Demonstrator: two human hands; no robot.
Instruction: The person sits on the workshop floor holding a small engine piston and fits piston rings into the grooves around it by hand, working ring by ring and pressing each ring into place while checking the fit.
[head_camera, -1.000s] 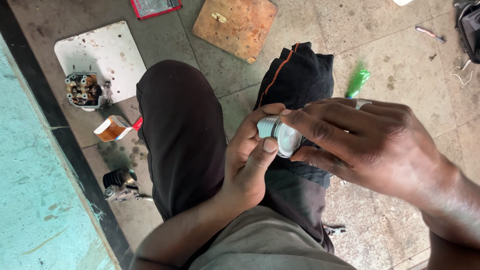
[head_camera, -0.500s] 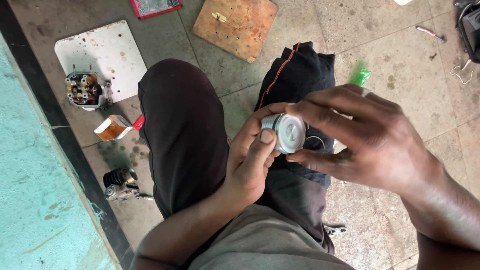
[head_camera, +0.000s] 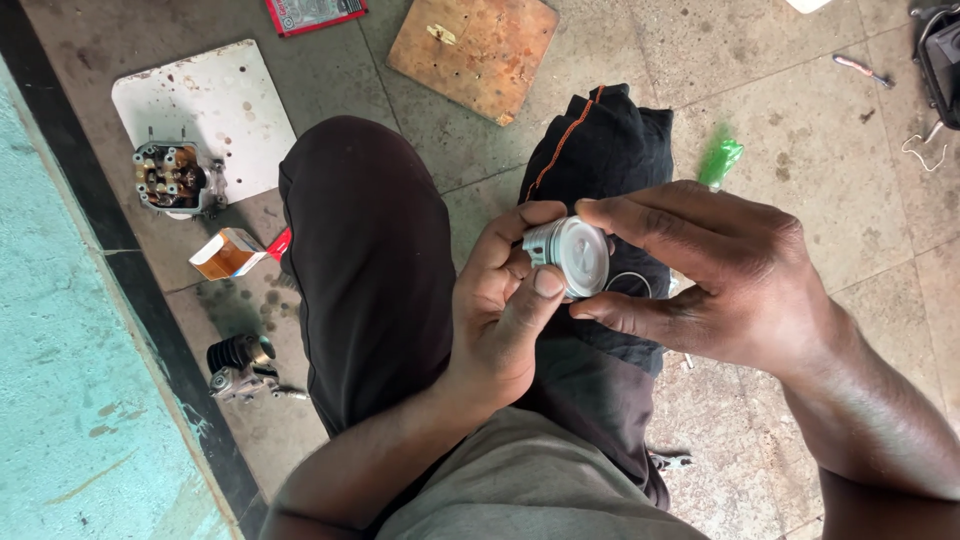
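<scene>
Between both sets of fingertips sits a silver piston (head_camera: 570, 255), pinched by the left hand (head_camera: 500, 310) and right hand (head_camera: 715, 275); a thin ring (head_camera: 630, 285), perhaps, hangs just behind the right fingers (head_camera: 640, 220).

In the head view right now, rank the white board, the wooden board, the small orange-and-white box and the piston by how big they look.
1. White board
2. Wooden board, close behind, partly cut off by the frame edge
3. Piston and small orange-and-white box: these look about alike, and the piston, held in both hands, is nearer the camera, so I won't rank them.
</scene>
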